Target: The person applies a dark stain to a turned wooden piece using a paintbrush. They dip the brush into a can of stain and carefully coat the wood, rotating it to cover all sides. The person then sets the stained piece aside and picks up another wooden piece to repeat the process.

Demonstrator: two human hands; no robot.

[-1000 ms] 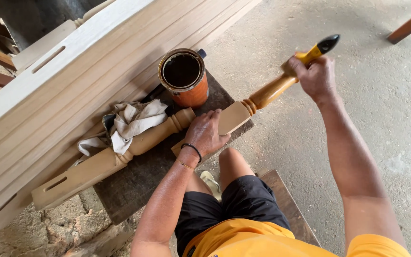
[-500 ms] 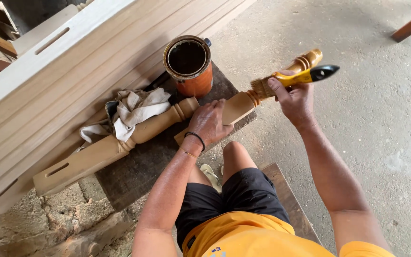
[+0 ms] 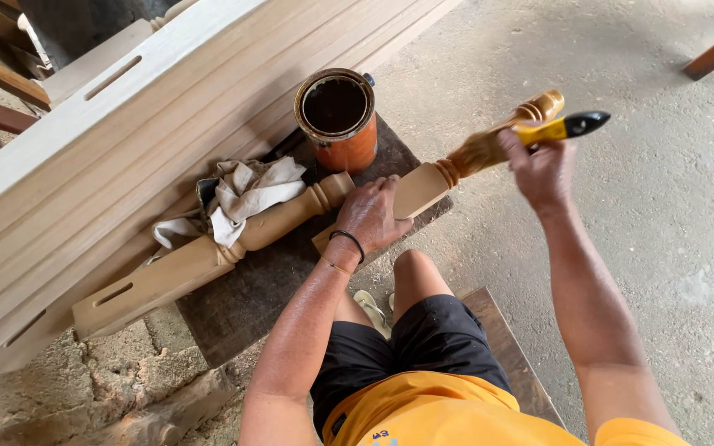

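A turned wooden leg (image 3: 423, 188) is gripped near its square block by the left hand (image 3: 367, 216), fingers wrapped over it, and its far turned end is raised beyond the edge of the dark tabletop (image 3: 241, 297) toward the right hand (image 3: 543, 169), which is closed around the yellow handle of a paintbrush (image 3: 551, 130) whose bristles are laid against the leg's slim part. Just left of the left hand a second turned leg (image 3: 200, 260) is laid flat under a crumpled rag (image 3: 241, 192), and just beyond the hand an open can of dark stain (image 3: 336, 116) is set near the tabletop's far edge, with pale long planks (image 3: 150, 132) crowded behind it. Open concrete floor (image 3: 638, 248) is left around and beyond the right hand.
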